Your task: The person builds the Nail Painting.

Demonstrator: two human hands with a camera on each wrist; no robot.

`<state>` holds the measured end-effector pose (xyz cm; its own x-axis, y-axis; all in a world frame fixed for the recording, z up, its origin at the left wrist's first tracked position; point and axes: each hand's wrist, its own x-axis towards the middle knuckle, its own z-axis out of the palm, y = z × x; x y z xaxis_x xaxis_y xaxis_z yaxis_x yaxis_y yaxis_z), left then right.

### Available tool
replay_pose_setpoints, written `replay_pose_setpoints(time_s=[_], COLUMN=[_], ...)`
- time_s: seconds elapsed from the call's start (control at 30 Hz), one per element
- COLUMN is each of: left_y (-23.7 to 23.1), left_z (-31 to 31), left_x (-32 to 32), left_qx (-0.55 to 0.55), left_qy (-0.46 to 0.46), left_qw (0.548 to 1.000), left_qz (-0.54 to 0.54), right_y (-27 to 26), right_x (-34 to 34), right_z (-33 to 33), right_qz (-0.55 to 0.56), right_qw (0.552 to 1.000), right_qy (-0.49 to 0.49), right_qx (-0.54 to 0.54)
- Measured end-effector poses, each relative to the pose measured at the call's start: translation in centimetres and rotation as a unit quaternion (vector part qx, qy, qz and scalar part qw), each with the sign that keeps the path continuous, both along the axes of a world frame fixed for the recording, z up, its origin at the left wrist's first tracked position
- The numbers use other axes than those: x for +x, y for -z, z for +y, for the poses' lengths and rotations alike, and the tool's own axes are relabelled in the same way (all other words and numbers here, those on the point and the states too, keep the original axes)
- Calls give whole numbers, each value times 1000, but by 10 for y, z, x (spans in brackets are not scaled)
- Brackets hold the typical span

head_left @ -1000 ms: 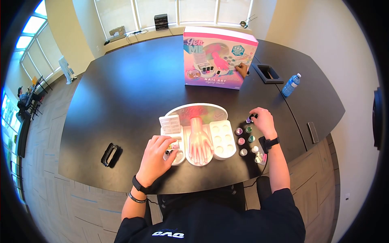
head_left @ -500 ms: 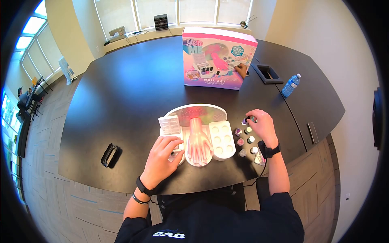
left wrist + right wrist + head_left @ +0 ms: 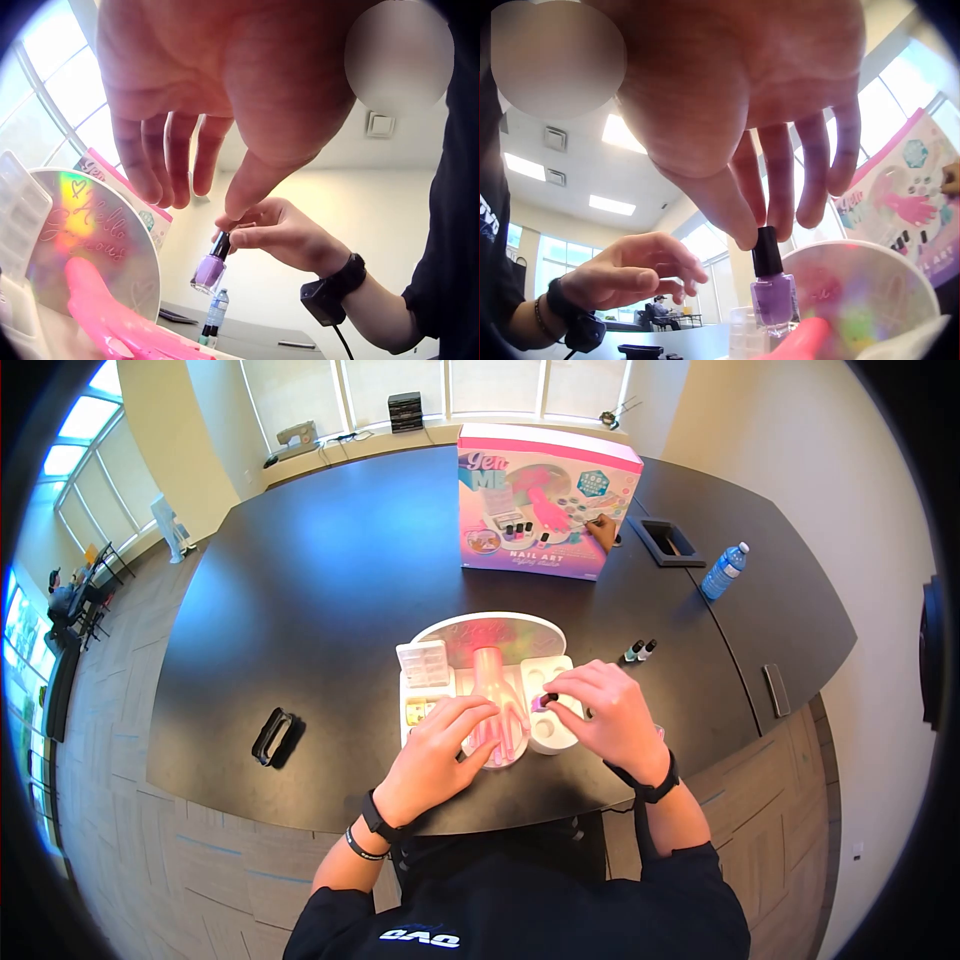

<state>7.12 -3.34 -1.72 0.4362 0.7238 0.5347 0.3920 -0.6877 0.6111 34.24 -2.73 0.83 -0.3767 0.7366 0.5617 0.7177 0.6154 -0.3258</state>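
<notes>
The right hand [image 3: 615, 718] pinches the black cap of a purple nail polish bottle [image 3: 774, 300], held upright over the white tray [image 3: 552, 735] in the head view. Over the near part of the pink model hand [image 3: 490, 695] hovers the left hand [image 3: 432, 762], its fingers relaxed and bent, holding nothing. In the left wrist view the purple bottle [image 3: 208, 273] hangs from the right fingertips, near the left thumb. Behind the model hand stands a shiny oval panel [image 3: 94, 240]. A compartment lid [image 3: 424, 663] is raised at the tray's left.
A large pink box [image 3: 545, 510] stands behind the set. Two small bottles [image 3: 640, 651] lie to the right. Farther right are a water bottle [image 3: 725, 571], a table socket recess [image 3: 667, 543] and a phone-like slab [image 3: 776, 690]. A black object [image 3: 272, 737] lies at left.
The right hand has brought the purple bottle left from the bottle group to over the tray. The left hand has moved right, from the left compartments to over the model hand.
</notes>
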Motion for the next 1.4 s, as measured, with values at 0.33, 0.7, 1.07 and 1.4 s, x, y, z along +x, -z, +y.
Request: replay_pose_setpoints(time_s=[0.33, 0.7, 1.07, 1.4], left_y=[11, 21, 22, 40], left_z=[-4, -5, 12, 19], left_x=[5, -11, -42, -50], left_qx=[-60, -139, -102, -95], left_qy=[10, -13, -51, -37], left_qw=[998, 989, 993, 990], left_qz=[-16, -51, 3, 96], right_y=[3, 11, 19, 19], right_x=[-39, -51, -6, 9], right_z=[-11, -10, -5, -12], right_qz=[27, 62, 51, 74], right_qw=[995, 993, 998, 994], right_qy=[-91, -96, -1, 13], right_qx=[-13, -12, -49, -76])
